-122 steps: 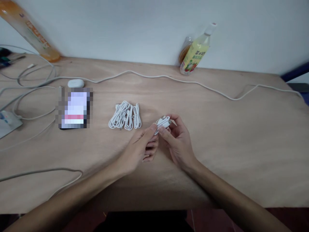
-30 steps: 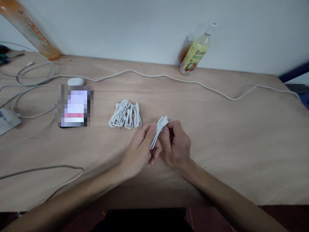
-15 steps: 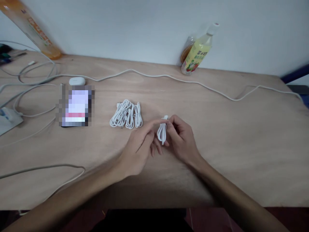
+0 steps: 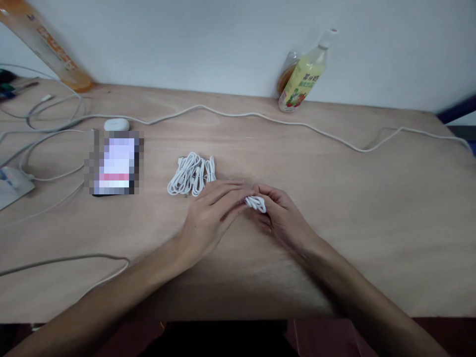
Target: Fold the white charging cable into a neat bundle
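One coiled white cable bundle is held above the near middle of the counter, between two hands. By the left hand, laid palm down with its long fingers stretched together to the right, the bundle's left end is covered; the grip is narrow, with the bundle pinched between the fingers and the thumb below. By the right hand, turned inward with its fingers curled, the right side of the bundle is held in an equally narrow grip. Both forearms are slanted in from the near edge. Just left of and beyond the left hand, a pile of white cables is seen, its near right corner hidden by that hand; the coils are overlapped, so their exact number cannot be told. Farther left, one smartphone is laid, its screen blurred, with one white earbud case just beyond it. Along the far side, one long white cord is stretched from left to right. Two bottles are stood by the wall: one orange drink bottle far left and one yellow-labelled bottle far right, by which a round brownish item is partly hidden. More loose cords are looped at the left.
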`<action>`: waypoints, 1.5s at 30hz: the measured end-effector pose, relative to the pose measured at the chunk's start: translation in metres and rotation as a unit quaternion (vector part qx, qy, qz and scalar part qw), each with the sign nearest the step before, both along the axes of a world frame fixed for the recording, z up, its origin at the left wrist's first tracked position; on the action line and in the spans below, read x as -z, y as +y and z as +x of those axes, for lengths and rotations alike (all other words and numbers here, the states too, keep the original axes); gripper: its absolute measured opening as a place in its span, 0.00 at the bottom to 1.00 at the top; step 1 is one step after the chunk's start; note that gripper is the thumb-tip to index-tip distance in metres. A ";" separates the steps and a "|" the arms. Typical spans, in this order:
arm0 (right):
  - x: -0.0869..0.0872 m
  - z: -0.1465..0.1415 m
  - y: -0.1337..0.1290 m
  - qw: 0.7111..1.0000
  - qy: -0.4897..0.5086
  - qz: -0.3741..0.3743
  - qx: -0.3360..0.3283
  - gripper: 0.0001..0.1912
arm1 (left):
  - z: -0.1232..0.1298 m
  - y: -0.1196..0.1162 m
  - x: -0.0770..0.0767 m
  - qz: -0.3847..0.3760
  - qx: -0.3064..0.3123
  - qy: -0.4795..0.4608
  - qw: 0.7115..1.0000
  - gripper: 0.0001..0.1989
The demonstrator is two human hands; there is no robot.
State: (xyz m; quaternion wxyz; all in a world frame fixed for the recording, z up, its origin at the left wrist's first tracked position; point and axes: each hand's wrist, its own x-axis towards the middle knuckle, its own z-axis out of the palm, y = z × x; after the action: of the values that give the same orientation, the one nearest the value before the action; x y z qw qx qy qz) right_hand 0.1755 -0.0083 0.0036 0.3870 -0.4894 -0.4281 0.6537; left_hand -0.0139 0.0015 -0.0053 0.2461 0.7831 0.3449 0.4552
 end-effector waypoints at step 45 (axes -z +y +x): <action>-0.008 0.002 -0.001 0.984 0.000 0.175 0.013 0.17 | -0.006 0.005 -0.005 0.170 -0.015 0.027 0.985 0.17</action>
State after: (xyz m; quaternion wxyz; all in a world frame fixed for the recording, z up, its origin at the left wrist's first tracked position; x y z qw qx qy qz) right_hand 0.1778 -0.0094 0.0115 0.4753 -0.4191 -0.5299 0.5637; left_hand -0.0196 0.0064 -0.0006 0.0930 0.8204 0.2804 0.4896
